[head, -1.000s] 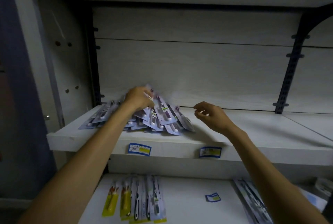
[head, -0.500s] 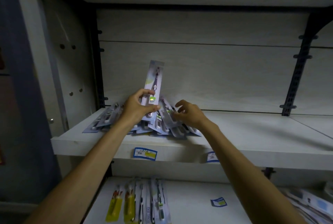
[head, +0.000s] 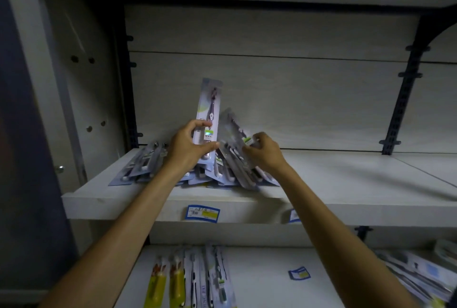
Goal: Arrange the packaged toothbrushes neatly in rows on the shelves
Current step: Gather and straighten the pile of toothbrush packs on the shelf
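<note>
Above the shelf (head: 321,179) pile (head: 222,174), left hand (head: 188,145) pinches an upright pack (head: 210,109); right hand (head: 264,151) pinches another pack (head: 231,129). Packs look light, stiff, slick; hold by card edges.

Upper shelf (head: 346,184): toothbrush pile (head: 217,174) at left, two packs raised above it. Lower shelf (head: 259,283): toothbrush row (head: 190,280) left, loose packs (head: 415,275) right.

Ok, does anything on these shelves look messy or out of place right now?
Yes. The toothbrush packs on the middle shelf lie in a loose, overlapping heap, fanned at different angles, not in rows. The left hand holds one pack upright; the right hand lifts another pack tilted.
</note>
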The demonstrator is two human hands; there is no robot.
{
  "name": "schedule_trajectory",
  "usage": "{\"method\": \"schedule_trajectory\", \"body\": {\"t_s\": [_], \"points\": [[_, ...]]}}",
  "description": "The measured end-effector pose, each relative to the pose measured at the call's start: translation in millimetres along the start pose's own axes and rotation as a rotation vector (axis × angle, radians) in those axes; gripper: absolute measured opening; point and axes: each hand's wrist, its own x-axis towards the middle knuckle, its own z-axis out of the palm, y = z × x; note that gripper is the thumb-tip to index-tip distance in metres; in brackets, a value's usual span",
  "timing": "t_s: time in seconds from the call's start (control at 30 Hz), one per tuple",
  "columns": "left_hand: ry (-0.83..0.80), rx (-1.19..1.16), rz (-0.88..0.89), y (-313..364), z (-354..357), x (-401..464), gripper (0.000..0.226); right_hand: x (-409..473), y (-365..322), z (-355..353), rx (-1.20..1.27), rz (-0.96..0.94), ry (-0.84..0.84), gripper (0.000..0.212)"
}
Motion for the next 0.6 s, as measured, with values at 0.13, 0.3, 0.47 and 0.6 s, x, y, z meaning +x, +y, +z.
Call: {"method": "schedule_trajectory", "body": {"t_s": [0.13, 0.3, 0.47, 0.6], "points": [[-0.022, -0.123, -0.042, 0, 11, 6, 0.036, -4, 13, -31, 0.186, -0.047, 0.088, 0.043], [-0.112, -0.191, -0.047, 10, 39, 4, 0.042, -17, 39, -79, 0.339, 0.014, 0.100, 0.043], [-0.192, -0.201, 0.015, 26, 84, -3, 0.043, -35, 63, -138, 0.386, 0.039, 0.093, 0.047], [-0.209, -0.212, 0.038, 46, 136, -11, 0.043, -41, 87, -184, 0.396, 0.052, 0.131, 0.041]]}}
